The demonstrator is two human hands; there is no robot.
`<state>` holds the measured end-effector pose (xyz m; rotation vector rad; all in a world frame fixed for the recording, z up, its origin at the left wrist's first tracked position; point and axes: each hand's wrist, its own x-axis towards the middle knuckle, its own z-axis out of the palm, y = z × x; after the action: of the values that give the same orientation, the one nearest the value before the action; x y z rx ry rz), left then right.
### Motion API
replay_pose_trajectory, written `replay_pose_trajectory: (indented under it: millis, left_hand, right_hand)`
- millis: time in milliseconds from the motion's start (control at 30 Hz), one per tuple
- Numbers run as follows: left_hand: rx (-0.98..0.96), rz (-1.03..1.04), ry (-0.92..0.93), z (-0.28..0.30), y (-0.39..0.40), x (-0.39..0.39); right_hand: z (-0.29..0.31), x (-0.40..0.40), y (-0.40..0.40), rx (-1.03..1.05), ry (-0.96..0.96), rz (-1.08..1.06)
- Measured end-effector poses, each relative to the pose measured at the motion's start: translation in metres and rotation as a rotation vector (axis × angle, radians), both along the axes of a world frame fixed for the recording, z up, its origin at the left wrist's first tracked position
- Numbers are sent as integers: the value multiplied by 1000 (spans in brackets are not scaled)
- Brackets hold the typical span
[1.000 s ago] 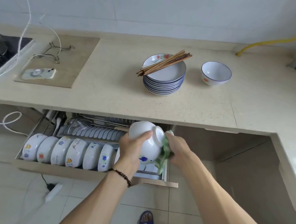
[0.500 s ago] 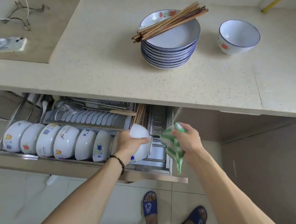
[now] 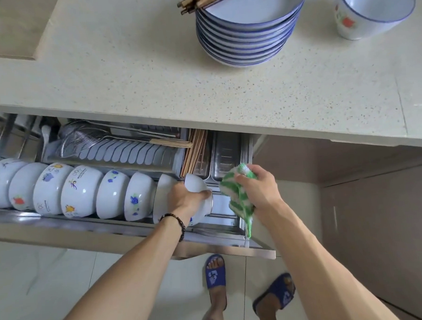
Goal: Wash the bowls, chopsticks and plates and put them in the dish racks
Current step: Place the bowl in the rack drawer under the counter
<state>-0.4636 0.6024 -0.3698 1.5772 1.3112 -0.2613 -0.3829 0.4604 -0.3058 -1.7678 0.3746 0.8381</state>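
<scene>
While the left hand [image 3: 186, 197] grips a white bowl [image 3: 197, 185] by its upturned base, fingers curled round it, the bowl sits at the right end of the bowl row [image 3: 79, 191] in the pulled-out dish rack drawer [image 3: 111, 228], just beside the last racked bowl and seemingly not yet released. The right hand [image 3: 260, 189] is clenched on a green-and-white cloth [image 3: 236, 197], held over the drawer's right part, apart from the bowl.

From the head view, the step in hand looks like seating this bowl on edge against its neighbour. To do it well, I would tilt it to match the lean of the others, let its rim settle into the rack, and loosen the fingers only once it stands without rocking; glazed ware is slick and could slide or knock the next bowl.

Room is tight: the table [image 3: 128, 86] overhangs the back of the drawer, so the hand should come out toward the person, low and forward, before rising. Chopsticks [image 3: 194, 148] lie in a narrow tray just behind the bowl. The drawer's front rail is close under the wrist. Up on the table, the stacked plates [image 3: 247, 35] with more chopsticks [image 3: 196, 1] across them and a single bowl [image 3: 373, 7] still await their turn, well apart from the edge.
</scene>
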Motion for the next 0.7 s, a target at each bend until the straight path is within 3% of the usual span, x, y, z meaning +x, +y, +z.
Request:
replay_pose_trajectory:
  millis: [267, 433, 533, 633, 700]
  left_hand:
    - [-16, -45, 108, -6, 6, -1]
    - [69, -203, 180, 18, 3, -8]
    - [152, -246, 18, 46, -2, -4]
    - [25, -269, -263, 89, -16, 17]
    - [-65, -390, -379, 120, -29, 35]
  right_hand:
    - [-7, -1, 0, 0, 2, 7]
    - [3, -4, -4, 41, -45, 16]
    - [26, 1, -16, 43, -149, 109]
    - [57, 9, -34, 114, -177, 177]
    - [77, 15, -50, 78, -258, 271]
